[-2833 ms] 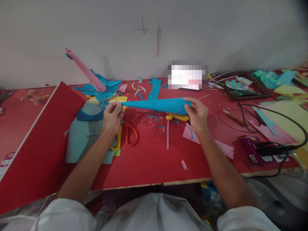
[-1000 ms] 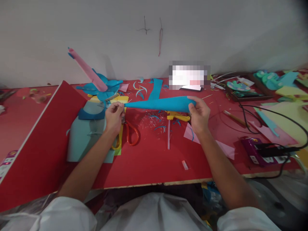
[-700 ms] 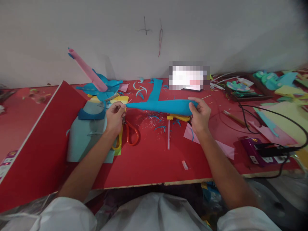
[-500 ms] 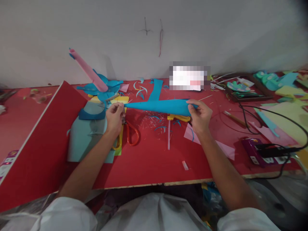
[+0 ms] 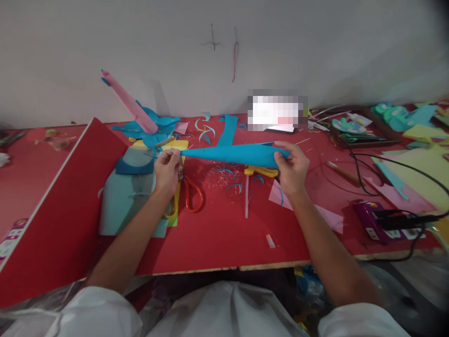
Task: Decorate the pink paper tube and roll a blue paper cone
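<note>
A blue paper cone (image 5: 228,153) is held level above the red table (image 5: 224,238). Its narrow tip is pinched in my left hand (image 5: 168,171). At the wide end, my right hand (image 5: 292,166) grips the rolled paper, thumb on the near side and fingers behind the rim. Below my left hand lie scissors with an orange-red handle loop (image 5: 194,196). A yellow-handled tool (image 5: 261,172), perhaps a glue gun, rests under the cone near my right hand, with a clear stick (image 5: 246,199) beside it. Blue paper shreds (image 5: 233,187) are scattered beneath.
At the back left, a pink paper tube (image 5: 129,100) leans over blue paper cutouts (image 5: 154,124). A large red board (image 5: 70,201) stands tilted at left. On the right are a purple power box (image 5: 372,220) with black cables and a dark tray (image 5: 382,140). A blurred bright screen (image 5: 273,112) stands behind.
The wide end of the cone has turned slightly, so an edge now shows at its top. My right fingers have shifted a little around the rim; my left hand stays put.
</note>
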The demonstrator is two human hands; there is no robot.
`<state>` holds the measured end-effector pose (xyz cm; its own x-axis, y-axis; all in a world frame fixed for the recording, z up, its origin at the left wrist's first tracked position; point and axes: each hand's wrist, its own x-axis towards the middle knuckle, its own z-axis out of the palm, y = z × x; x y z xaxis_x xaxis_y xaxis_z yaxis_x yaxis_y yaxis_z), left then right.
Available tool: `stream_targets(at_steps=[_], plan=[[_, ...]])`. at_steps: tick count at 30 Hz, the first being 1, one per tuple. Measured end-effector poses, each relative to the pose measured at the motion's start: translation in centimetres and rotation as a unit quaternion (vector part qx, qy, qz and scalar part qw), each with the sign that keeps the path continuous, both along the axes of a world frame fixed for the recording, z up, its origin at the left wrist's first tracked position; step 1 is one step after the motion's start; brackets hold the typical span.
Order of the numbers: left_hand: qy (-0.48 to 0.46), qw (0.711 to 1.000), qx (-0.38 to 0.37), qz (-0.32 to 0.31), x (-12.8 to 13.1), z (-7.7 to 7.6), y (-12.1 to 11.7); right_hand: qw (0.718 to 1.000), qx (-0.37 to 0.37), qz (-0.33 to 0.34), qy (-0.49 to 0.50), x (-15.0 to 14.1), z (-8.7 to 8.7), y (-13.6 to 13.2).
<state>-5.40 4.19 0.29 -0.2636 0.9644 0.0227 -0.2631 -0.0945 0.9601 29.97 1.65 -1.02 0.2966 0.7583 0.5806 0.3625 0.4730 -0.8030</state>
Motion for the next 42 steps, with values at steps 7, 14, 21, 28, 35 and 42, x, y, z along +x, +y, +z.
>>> stream_targets(at_steps=[7,14,21,28,35,42], plan=[[0.009,1.0,0.028,-0.002,-0.5,-1.0,0.6,1.0,-0.019,-0.005,-0.002,-0.2,-0.1,-0.1],[0.032,0.999,0.026,-0.017,-0.3,-0.7,0.1,1.0,-0.018,-0.001,0.024,0.3,-0.9,0.3],[-0.019,0.997,0.079,0.009,0.2,-0.5,0.1,0.998,-0.036,0.057,0.0,-0.3,-0.4,0.1],[-0.08,0.994,0.057,-0.04,0.4,-0.6,0.5,0.997,-0.038,0.07,-0.017,-1.3,-0.1,-0.4],[-0.097,0.993,0.015,-0.062,0.5,-0.6,0.4,0.995,-0.032,0.085,-0.051,-1.8,0.0,-1.0],[-0.115,0.991,0.015,-0.068,0.3,-0.9,0.7,0.987,-0.034,0.113,-0.105,-2.2,-0.2,-1.5]])
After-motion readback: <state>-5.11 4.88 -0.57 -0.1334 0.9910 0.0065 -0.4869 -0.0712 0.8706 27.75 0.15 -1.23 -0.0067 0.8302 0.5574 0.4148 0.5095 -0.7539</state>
